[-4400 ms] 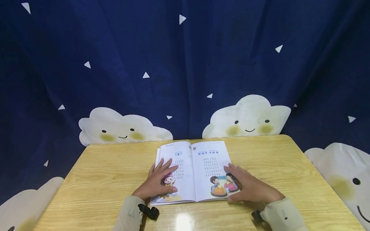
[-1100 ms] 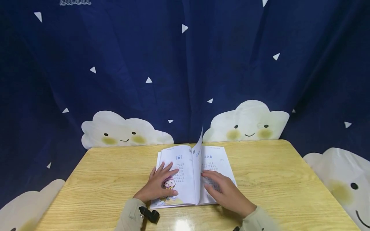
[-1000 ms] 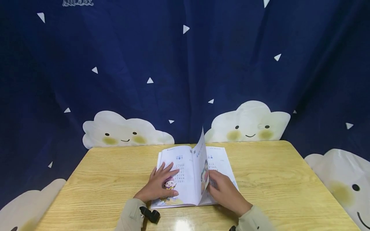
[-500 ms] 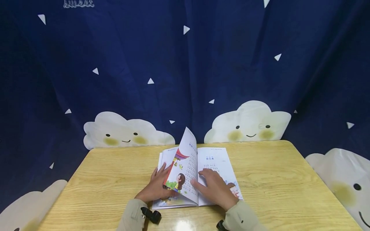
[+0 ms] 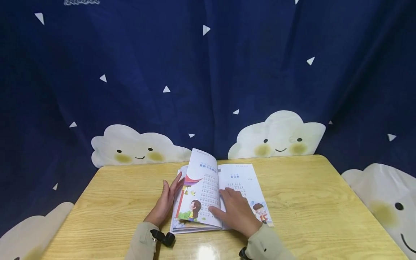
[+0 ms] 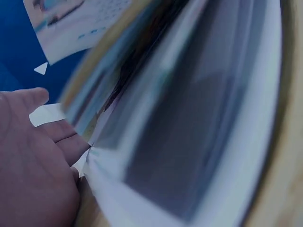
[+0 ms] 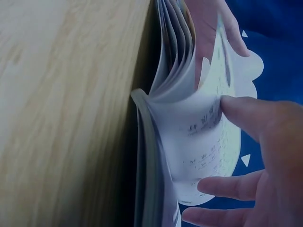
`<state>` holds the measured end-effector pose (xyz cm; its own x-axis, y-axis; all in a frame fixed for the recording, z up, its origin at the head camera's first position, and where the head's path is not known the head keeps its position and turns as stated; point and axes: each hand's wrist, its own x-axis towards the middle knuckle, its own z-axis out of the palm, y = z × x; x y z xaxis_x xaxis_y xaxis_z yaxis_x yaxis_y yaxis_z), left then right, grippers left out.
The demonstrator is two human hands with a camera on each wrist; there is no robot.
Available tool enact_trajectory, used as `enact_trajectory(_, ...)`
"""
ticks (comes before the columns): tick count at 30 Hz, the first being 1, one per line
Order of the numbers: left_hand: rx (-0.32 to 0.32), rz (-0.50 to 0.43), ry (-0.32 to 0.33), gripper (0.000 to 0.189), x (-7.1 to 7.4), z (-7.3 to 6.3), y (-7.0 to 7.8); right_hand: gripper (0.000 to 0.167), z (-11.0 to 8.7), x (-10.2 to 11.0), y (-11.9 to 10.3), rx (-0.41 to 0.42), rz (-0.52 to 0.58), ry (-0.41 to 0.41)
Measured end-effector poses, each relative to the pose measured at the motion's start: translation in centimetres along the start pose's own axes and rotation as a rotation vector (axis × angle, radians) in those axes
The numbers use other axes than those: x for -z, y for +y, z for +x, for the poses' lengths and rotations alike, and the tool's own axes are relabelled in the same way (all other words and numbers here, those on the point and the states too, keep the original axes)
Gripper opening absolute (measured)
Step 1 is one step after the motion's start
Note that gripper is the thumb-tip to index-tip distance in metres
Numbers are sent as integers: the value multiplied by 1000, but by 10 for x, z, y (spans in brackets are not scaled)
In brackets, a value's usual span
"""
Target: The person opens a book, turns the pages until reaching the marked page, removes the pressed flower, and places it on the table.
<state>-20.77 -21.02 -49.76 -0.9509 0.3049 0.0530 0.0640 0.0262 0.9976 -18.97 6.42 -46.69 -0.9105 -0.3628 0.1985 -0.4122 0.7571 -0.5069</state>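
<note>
An illustrated book (image 5: 240, 187) lies spread on the table. One page (image 5: 203, 180), with a picture of a long-haired child, leans over the left half and is still lifted off the pages beneath. At the book's left edge, my left hand (image 5: 165, 198) stands on its side with straight fingers; in the left wrist view its fingertips meet the page edges. My right hand (image 5: 238, 211) lies across the gutter and right page, its thumb touching the raised page. In the right wrist view the thumb (image 7: 246, 113) presses that page while the other fingers extend apart.
The wooden table (image 5: 312, 202) stretches out on both sides of the book. A dark blue curtain (image 5: 156, 72) with white clouds and triangles hangs behind it. A small black device (image 5: 163, 237) sits at the left cuff.
The page has swung from right to left across the book, pushed by my right hand. My left hand has slid out from under it to the left edge. A new right page shows.
</note>
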Motion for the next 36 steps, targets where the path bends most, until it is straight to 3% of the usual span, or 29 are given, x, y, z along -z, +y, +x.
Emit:
enact_trajectory(7, 25, -19, 53, 73, -1, -1, 0, 65, -1, -5, -9, 44, -98, 26)
enact_trajectory(20, 97, 32, 155, 74, -5, 1, 2, 70, -8, -14, -17, 31, -264, -7)
enact_trajectory(25, 72, 25, 168, 75, -5, 1, 2, 72, -7, -17, -18, 41, -281, -2)
enact_trajectory(31, 94, 17, 170, 71, -5, 1, 3, 73, -5, -17, -19, 32, -303, -5)
enact_trajectory(36, 10, 35, 133, 65, -6, 1, 3, 74, -5, -18, -20, 15, -336, -16)
